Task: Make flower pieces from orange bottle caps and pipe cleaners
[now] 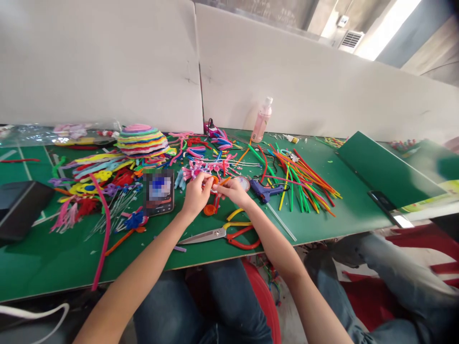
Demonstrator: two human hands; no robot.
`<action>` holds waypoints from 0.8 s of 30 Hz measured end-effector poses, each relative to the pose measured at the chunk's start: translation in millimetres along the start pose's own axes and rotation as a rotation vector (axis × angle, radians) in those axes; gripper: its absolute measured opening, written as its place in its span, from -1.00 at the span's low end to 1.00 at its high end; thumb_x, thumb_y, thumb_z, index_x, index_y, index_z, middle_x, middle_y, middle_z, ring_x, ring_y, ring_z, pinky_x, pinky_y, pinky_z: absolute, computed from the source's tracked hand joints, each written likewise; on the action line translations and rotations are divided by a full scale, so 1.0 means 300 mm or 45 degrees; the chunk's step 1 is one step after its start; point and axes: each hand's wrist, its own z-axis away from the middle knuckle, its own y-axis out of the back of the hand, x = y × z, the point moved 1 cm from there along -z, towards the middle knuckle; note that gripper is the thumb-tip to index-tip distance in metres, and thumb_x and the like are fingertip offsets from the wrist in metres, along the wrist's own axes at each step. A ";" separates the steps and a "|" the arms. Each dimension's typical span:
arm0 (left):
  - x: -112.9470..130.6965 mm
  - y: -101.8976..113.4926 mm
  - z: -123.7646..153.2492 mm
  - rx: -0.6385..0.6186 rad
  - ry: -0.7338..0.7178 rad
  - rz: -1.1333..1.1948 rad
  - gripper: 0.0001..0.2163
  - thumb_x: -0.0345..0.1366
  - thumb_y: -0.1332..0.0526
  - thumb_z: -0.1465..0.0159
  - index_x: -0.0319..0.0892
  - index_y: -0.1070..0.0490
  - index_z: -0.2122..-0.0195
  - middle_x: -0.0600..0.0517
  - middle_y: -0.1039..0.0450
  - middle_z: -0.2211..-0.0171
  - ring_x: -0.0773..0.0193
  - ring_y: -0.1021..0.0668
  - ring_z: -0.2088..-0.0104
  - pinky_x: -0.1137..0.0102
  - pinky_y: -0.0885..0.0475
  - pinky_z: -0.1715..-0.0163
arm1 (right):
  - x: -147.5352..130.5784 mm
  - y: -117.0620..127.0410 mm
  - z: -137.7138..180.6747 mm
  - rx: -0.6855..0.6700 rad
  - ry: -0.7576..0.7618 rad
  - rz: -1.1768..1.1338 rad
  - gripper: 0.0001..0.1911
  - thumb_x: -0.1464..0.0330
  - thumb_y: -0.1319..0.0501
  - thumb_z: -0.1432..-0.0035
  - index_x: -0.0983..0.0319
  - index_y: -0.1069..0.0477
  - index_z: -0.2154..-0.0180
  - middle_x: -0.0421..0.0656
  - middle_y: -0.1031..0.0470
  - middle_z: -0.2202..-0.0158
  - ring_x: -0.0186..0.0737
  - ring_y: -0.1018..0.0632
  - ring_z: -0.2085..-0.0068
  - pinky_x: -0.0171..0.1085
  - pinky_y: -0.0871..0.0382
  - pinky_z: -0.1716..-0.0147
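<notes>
A: Quick, biggest first?
B: Green worktop (358,210). Then a spread of coloured stems (311,174), right side.
A: Next?
B: Scissors (220,233) near the front edge, between the forearms, blades pointing left.
A: Hands?
B: Left hand (196,195), right hand (234,192), fingertips close together. Purple glue gun (264,191) just right of them.
A: Grip?
B: Narrow, both pinching; orange piece (225,181) between the fingertips, above the worktop. Smallest: orange coil (210,209), lying just below the hands.
</notes>
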 end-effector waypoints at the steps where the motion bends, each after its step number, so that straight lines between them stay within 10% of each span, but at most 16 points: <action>1: 0.000 0.002 -0.002 0.000 -0.004 0.011 -0.83 -0.22 -0.06 -0.29 -0.17 -0.36 0.32 0.04 -0.51 0.42 0.31 -0.55 0.43 0.47 -0.38 0.43 | 0.004 -0.002 -0.003 0.008 0.014 0.000 -0.49 -0.08 -0.29 0.15 0.27 -0.37 0.54 -0.28 -0.36 0.63 -0.45 -0.34 0.61 -0.40 -0.22 0.59; 16: -0.025 0.041 -0.038 -0.232 0.004 0.051 -0.76 -0.17 -0.13 -0.21 -0.20 -0.53 0.30 -0.04 -0.60 0.32 0.20 -0.59 0.35 0.39 -0.44 0.29 | -0.010 0.018 0.004 0.211 0.146 0.206 -0.54 -0.03 -0.28 0.09 0.27 -0.43 0.53 -0.24 -0.38 0.66 -0.39 -0.37 0.62 -0.37 -0.18 0.61; 24: -0.028 0.007 -0.028 -0.220 0.347 0.566 -0.54 0.06 -0.28 -0.07 -0.23 -0.51 0.20 -0.07 -0.57 0.30 0.20 -0.57 0.34 0.41 -0.44 0.40 | 0.008 0.009 0.001 0.299 0.256 0.184 -0.55 -0.04 -0.19 -0.02 0.23 -0.29 0.49 -0.27 -0.35 0.63 -0.39 -0.35 0.59 -0.37 -0.19 0.58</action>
